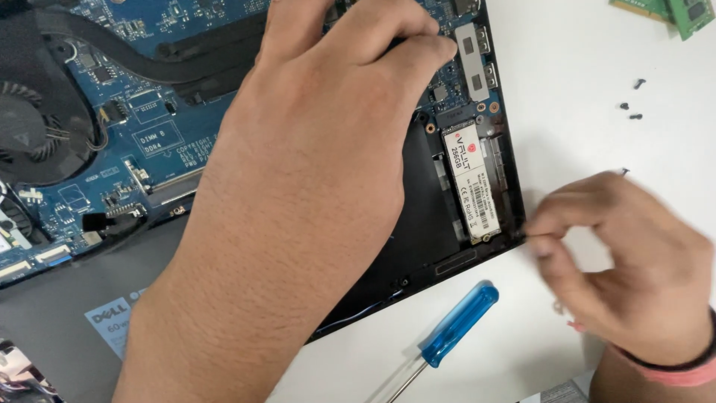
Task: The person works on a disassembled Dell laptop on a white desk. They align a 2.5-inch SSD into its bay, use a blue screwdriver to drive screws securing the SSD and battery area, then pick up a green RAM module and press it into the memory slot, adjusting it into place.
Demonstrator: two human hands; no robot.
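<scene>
An opened laptop (67, 313) lies on a white table (567, 134), its blue circuit board bare; every place below is told from the narrow solid-state drive card (471, 183) near the laptop's right edge. Far to the left of the card sits the round black fan (30, 130). Nearer, up and to the left of it, the left hand (328, 127) rests palm down over the board, fingers bent and pressed close together; what their tips touch is hidden. The card itself lies flat in its slot, long axis running from the top of the view down and slightly right, connector end pointing up, free end pointing toward the laptop's lower edge. Below it, on the table, lies a blue-handled screwdriver (456, 325), handle pointing up-right. Just right of the card's lower end, the right hand (634, 261) pinches thumb and forefinger together on something too small and blurred to identify. Well up and right lie small black screws (632, 107).
</scene>
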